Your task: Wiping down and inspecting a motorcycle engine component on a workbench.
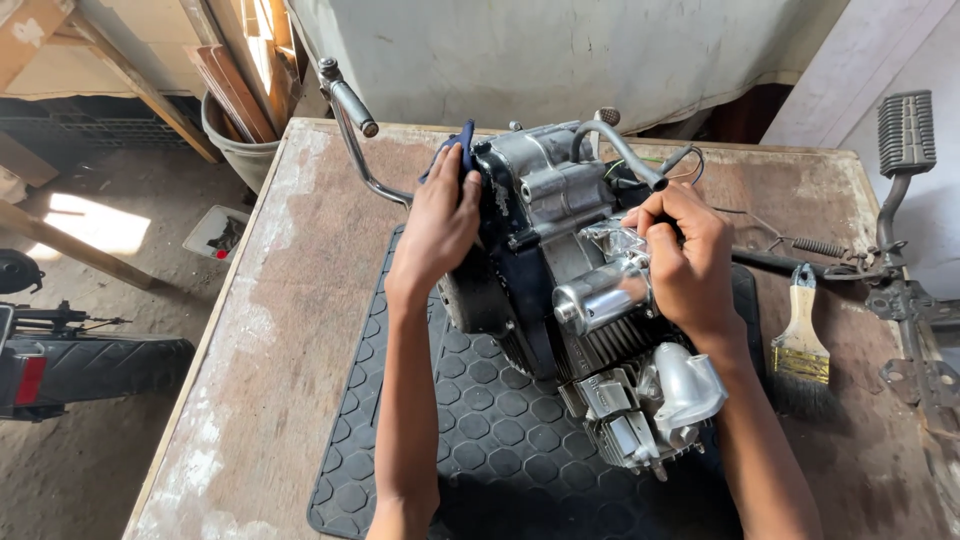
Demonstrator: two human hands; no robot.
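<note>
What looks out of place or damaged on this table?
Nothing looks spilled or broken. The engine sits on the black mat, steadied by the left hand and right hand. Only the table top is worn and stained, and a paintbrush lies loose beside the mat.

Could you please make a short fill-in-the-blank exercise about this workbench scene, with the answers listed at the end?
1. The engine stands on a black rubber ____ with a hexagon pattern.
2. The left hand presses a dark blue ____ against the side of the engine.
3. To the right of the right hand, a ____ with a pale handle lies on the wooden table.
4. Beyond the table's far left corner stands a grey ____ that holds wooden boards.

Missing words: mat; cloth; paintbrush; bucket
</note>
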